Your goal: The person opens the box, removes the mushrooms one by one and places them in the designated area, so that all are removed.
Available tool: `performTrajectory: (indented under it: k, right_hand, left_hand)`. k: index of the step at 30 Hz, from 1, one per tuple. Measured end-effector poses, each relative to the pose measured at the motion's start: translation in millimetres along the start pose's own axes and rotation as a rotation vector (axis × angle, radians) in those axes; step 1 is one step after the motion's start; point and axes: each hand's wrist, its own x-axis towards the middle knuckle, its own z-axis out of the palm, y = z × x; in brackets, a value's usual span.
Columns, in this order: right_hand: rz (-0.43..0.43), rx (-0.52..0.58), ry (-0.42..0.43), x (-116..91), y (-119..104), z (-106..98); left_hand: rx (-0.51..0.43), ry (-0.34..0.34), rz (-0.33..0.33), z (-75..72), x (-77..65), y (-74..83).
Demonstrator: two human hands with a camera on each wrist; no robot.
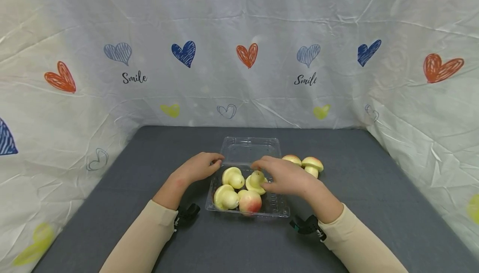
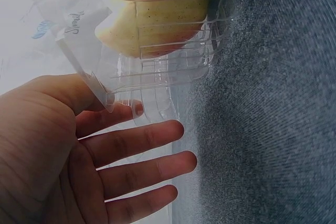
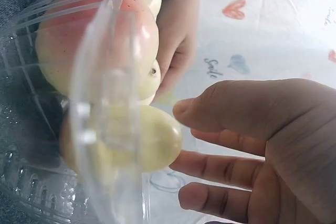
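Clear clamshell container (image 1: pixel 277 206) sits mid-table between the left and right edges, lid (image 1: pixel 250 150) folded back toward the table's (image 1: pixel 157 148) far edge. Right hand (image 1: pixel 288 176) is over the container's right half, thumb and fingers spread loosely around the stem of the back-right mushroom (image 1: pixel 258 177), which sits cap down, stem up; no firm grip visible. Left hand (image 1: pixel 200 166) is open, fingers extended, by the container's back-left corner; can't confirm contact. Handling: I'd seat the cap on the container floor before letting go, then lift straight up so fingertips don't tip the stem; left hand should only steady the rim, since thin plastic probably flexes. Count: one container, four mushrooms in it, two mushrooms (image 1: pixel 312 164) on the table past its back-right corner (one partly hand-covered), two wrist cameras (image 1: pixel 307 225).
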Motion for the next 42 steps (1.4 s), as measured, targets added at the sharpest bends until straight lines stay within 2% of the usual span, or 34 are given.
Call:
performTrajectory:
  k: [7,16,32,38,42]
  right_hand:
    - [-0.02,-0.002,-0.004,-1.4,0.3,0.1]
    - [0.045,0.005,-0.043,-1.2,-0.1,1.4]
    - [0.058,-0.077,0.029,0.1,0.4,4.7]
    - [0.139,-0.099,0.025,0.2,-1.1,5.4]
    - [0.202,-0.104,-0.017,0.4,-2.0,5.3]
  left_hand:
    - [-0.001,0.004,0.003,0.6,0.3,-0.1]
    - [-0.002,0.008,0.009,2.0,-0.2,-2.2]
    - [0.013,0.023,0.015,2.6,0.7,-1.5]
    - [0.016,0.027,0.015,2.6,0.6,-0.7]
    - [0.021,0.027,0.01,3.0,0.8,-0.4]
